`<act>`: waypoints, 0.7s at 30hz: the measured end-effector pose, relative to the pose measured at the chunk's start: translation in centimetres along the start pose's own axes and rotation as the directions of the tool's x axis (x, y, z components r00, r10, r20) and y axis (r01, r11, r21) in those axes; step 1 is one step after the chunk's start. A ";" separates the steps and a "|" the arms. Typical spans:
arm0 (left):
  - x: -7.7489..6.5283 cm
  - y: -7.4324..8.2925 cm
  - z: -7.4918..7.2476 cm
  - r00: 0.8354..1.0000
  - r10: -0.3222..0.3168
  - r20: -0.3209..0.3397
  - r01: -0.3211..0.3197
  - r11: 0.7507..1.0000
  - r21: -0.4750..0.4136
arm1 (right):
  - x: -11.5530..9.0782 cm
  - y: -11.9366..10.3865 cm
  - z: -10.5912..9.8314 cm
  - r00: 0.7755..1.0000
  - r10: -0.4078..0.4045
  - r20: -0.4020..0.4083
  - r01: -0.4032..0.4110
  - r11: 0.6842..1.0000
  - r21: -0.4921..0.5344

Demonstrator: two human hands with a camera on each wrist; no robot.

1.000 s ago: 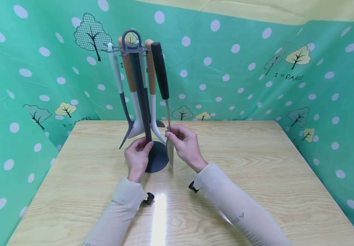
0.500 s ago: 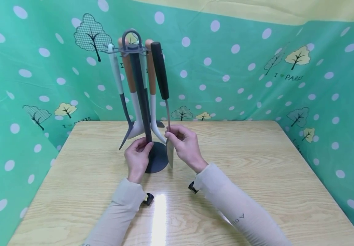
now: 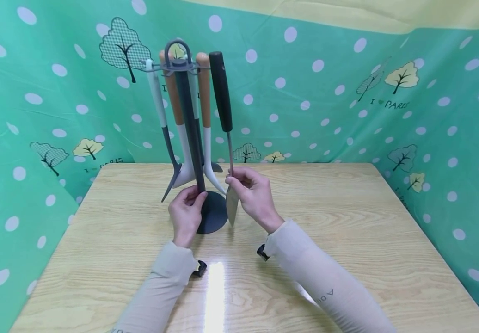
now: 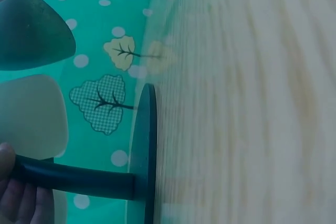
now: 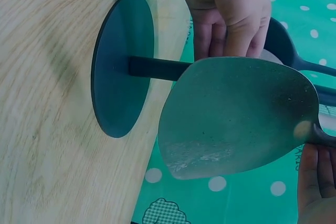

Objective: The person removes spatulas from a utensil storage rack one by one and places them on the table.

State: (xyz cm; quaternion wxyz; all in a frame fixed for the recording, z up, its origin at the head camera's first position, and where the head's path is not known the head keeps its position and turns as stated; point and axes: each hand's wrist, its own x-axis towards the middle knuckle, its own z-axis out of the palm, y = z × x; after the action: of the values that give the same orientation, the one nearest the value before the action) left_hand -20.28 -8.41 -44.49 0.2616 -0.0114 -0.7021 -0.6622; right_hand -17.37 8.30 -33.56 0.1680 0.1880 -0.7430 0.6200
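Observation:
My left hand [image 3: 186, 212] grips the lower pole of a dark utensil stand [image 3: 192, 129], just above its round base [image 3: 214, 217]. With my right hand [image 3: 257, 196] I pinch a metal spatula [image 3: 223, 95] at its thin neck, near the blade. The spatula points blade down, its black handle leaning slightly left and standing apart from the rack's right side. In the right wrist view its broad blade [image 5: 236, 119] overlaps part of the pole, and my left fingers show behind it. The left wrist view has the pole [image 4: 79, 179] meeting the upright-seen base [image 4: 147, 145].
Several utensils hang from the rack's ring [image 3: 181, 67]: a pale-handled one with a dark head [image 3: 157, 95], and two with wooden-looking handles and white lower parts, one on the right [image 3: 204, 99]. The wooden table [image 3: 327, 222] meets a green dotted cloth [image 3: 306, 106] behind.
The spatula has moved slightly right and up with my right hand, and its handle top now stands away from the rack. My left hand stays on the pole.

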 end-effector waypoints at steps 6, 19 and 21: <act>-0.4 2.6 -0.1 1.000 -0.008 0.011 0.008 1.000 0.029 | 0.0 0.0 -0.4 1.000 0.010 -0.015 -0.010 1.000 -0.003; -0.6 3.9 -0.2 0.999 -0.032 0.031 0.030 0.999 0.044 | -0.3 -0.4 -3.4 0.999 0.007 -0.036 -0.008 1.000 -0.024; -0.6 3.8 -0.3 0.999 -0.041 0.030 0.040 0.998 0.046 | -0.4 -0.5 -4.1 0.999 0.027 -0.042 -0.028 0.999 -0.040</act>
State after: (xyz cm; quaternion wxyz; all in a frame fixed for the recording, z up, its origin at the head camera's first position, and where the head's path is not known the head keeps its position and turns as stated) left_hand -18.27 -8.02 -41.19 0.2374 -0.0016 -0.7210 -0.6510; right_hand -16.75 12.33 -32.60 0.1785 0.1614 -0.7542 0.6110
